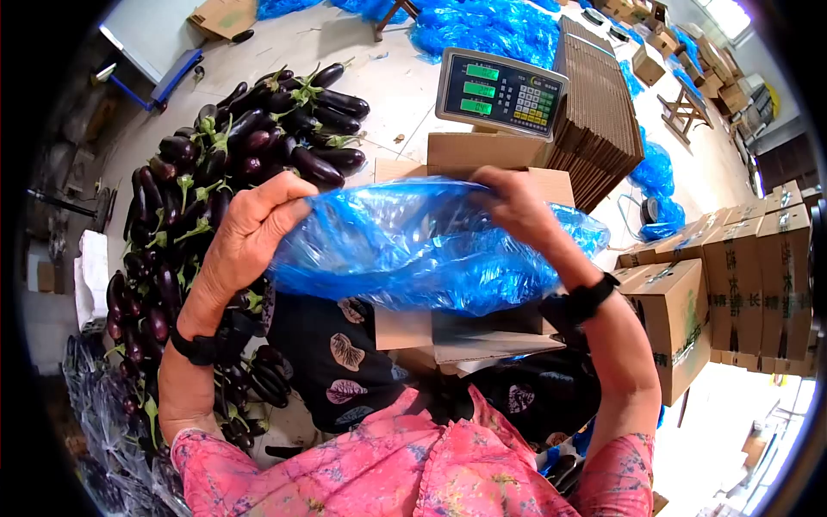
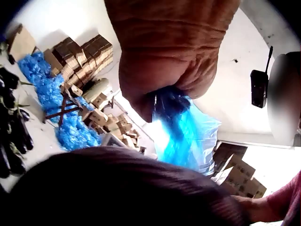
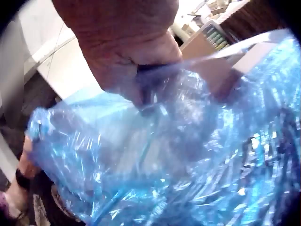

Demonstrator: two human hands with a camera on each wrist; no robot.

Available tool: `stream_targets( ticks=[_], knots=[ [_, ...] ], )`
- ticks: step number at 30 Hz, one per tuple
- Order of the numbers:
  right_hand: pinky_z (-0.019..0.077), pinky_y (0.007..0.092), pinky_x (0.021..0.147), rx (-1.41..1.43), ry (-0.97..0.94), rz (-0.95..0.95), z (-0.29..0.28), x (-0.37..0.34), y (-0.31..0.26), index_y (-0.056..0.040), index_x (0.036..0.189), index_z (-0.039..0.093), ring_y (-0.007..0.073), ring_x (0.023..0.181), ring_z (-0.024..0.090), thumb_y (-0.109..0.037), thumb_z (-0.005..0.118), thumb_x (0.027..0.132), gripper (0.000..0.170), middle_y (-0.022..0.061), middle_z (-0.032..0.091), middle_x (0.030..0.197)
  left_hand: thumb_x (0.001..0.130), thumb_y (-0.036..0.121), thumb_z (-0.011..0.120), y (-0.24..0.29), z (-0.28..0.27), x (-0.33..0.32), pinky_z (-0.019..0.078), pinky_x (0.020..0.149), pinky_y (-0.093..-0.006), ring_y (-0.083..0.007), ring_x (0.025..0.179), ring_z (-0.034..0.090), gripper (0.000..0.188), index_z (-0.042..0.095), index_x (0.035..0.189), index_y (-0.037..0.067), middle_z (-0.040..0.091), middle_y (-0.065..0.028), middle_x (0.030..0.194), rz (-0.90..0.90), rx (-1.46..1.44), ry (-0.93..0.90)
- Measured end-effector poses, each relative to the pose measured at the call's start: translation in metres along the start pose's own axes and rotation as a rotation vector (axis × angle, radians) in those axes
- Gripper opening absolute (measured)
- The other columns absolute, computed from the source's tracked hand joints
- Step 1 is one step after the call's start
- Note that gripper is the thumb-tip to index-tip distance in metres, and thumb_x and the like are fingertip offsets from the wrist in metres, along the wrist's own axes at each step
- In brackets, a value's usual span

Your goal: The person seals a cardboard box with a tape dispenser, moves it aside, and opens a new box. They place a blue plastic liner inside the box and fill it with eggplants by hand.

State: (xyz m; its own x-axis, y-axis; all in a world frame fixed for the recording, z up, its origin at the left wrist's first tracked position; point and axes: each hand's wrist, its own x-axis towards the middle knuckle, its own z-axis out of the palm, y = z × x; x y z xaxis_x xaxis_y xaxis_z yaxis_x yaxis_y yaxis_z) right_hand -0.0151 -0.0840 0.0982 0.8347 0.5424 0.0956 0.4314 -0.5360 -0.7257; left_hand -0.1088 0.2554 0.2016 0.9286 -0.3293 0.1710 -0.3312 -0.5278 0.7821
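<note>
Above an open brown cardboard box (image 1: 487, 153): one crumpled, translucent blue plastic bag (image 1: 405, 250), stretched sideways between two hands. Left hand (image 1: 257, 222): fingers curled, pinching the bag's left end against the thumb. Right hand (image 1: 519, 205): slightly blurred, fingers bent, gripping the bag's upper edge toward its right end. To the left: a large heap of glossy dark-purple eggplants (image 1: 317, 168) with green stems, on the pale floor. Beyond the box: a grey scale display (image 1: 500, 93) with three green readouts, beside a stack of flattened brown cardboard (image 1: 599, 112).
</note>
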Motion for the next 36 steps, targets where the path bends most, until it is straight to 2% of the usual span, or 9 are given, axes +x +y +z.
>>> stream_targets(
  ticks=[3, 7, 10, 14, 17, 22, 30, 34, 36],
  knots=[
    [0.0509, 0.0304, 0.081, 0.339, 0.276, 0.023, -0.040, -0.023, 0.001, 0.0011, 0.104, 0.063, 0.0180, 0.086, 0.064, 0.003, 0.053, 0.085, 0.022, 0.0071, 0.067, 0.090, 0.097, 0.014, 0.059, -0.045, 0.004, 0.005, 0.0434, 0.062, -0.0263, -0.0091, 0.065, 0.051, 0.015, 0.062, 0.096, -0.001, 0.057, -0.0051, 0.070, -0.052, 0.033, 0.012],
    [0.0498, 0.0256, 0.079, 0.743, 0.212, 0.223, -0.089, -0.050, -0.031, 0.0006, 0.107, 0.063, 0.0110, 0.093, 0.061, -0.004, 0.054, 0.094, 0.017, 0.0032, 0.064, 0.096, 0.095, 0.015, 0.060, -0.089, 0.014, 0.020, 0.0444, 0.064, -0.0276, -0.0100, 0.067, 0.051, 0.017, 0.062, 0.093, -0.002, 0.057, -0.0061, 0.071, -0.121, 0.067, -0.012],
    [0.0525, 0.0288, 0.078, 0.672, 0.240, 0.651, -0.105, -0.086, -0.063, -0.0029, 0.111, 0.067, 0.0138, 0.094, 0.064, -0.005, 0.062, 0.092, 0.020, 0.0062, 0.067, 0.101, 0.095, 0.015, 0.060, -0.105, 0.014, 0.026, 0.0454, 0.067, -0.0262, -0.0092, 0.070, 0.053, 0.018, 0.062, 0.090, -0.002, 0.060, -0.0027, 0.074, -0.114, 0.021, -0.011],
    [0.0514, 0.0316, 0.068, 0.135, -0.621, 0.408, -0.123, -0.119, -0.087, -0.0051, 0.098, 0.070, 0.0202, 0.070, 0.064, -0.014, 0.070, 0.089, 0.012, 0.0130, 0.065, 0.080, 0.094, 0.015, 0.061, -0.078, -0.001, 0.013, 0.0457, 0.068, -0.0231, -0.0057, 0.072, 0.054, 0.016, 0.065, 0.088, 0.001, 0.061, 0.0030, 0.077, -0.351, -0.315, -0.432],
    [0.0494, 0.0295, 0.066, 0.224, -0.484, 0.536, -0.124, -0.125, -0.071, -0.0013, 0.098, 0.071, 0.0123, 0.070, 0.061, -0.016, 0.067, 0.091, 0.017, 0.0055, 0.068, 0.080, 0.092, 0.017, 0.061, -0.092, 0.006, 0.020, 0.0443, 0.067, -0.0224, -0.0049, 0.072, 0.053, 0.018, 0.065, 0.087, 0.001, 0.060, 0.0039, 0.076, -0.352, -0.282, -0.461],
    [0.0472, 0.0227, 0.072, 0.485, 0.165, 0.430, -0.102, -0.072, -0.014, -0.0003, 0.106, 0.066, 0.0089, 0.080, 0.059, -0.019, 0.057, 0.096, 0.023, 0.0008, 0.066, 0.093, 0.096, 0.021, 0.060, -0.121, 0.029, 0.070, 0.0420, 0.068, -0.0188, -0.0014, 0.075, 0.051, 0.017, 0.063, 0.096, 0.004, 0.058, 0.0076, 0.082, -0.272, -0.455, -0.070],
    [0.0491, 0.0197, 0.068, 0.823, 0.372, 0.459, -0.090, 0.004, 0.057, -0.0027, 0.107, 0.066, 0.0040, 0.075, 0.059, -0.018, 0.054, 0.101, 0.021, -0.0021, 0.067, 0.089, 0.099, 0.022, 0.059, -0.168, 0.055, 0.131, 0.0412, 0.069, -0.0200, -0.0023, 0.075, 0.047, 0.019, 0.064, 0.095, 0.004, 0.055, 0.0078, 0.081, -0.266, -0.399, 0.108],
    [0.0486, 0.0217, 0.067, 0.640, 0.363, 0.482, -0.080, 0.019, 0.130, -0.0003, 0.103, 0.068, 0.0046, 0.077, 0.060, -0.019, 0.056, 0.101, 0.023, -0.0027, 0.067, 0.089, 0.097, 0.020, 0.059, -0.199, 0.079, 0.146, 0.0410, 0.068, -0.0230, -0.0053, 0.074, 0.045, 0.020, 0.062, 0.091, 0.001, 0.052, 0.0059, 0.077, -0.253, -0.258, 0.127],
    [0.0493, 0.0335, 0.067, 0.109, 0.388, 0.417, -0.067, 0.018, 0.167, 0.0017, 0.099, 0.068, 0.0215, 0.074, 0.065, -0.018, 0.059, 0.096, 0.021, 0.0134, 0.069, 0.081, 0.096, 0.019, 0.057, -0.231, 0.099, 0.146, 0.0448, 0.068, -0.0280, -0.0118, 0.070, 0.050, 0.020, 0.062, 0.093, 0.000, 0.059, -0.0034, 0.074, -0.242, -0.183, 0.099]
  ],
)
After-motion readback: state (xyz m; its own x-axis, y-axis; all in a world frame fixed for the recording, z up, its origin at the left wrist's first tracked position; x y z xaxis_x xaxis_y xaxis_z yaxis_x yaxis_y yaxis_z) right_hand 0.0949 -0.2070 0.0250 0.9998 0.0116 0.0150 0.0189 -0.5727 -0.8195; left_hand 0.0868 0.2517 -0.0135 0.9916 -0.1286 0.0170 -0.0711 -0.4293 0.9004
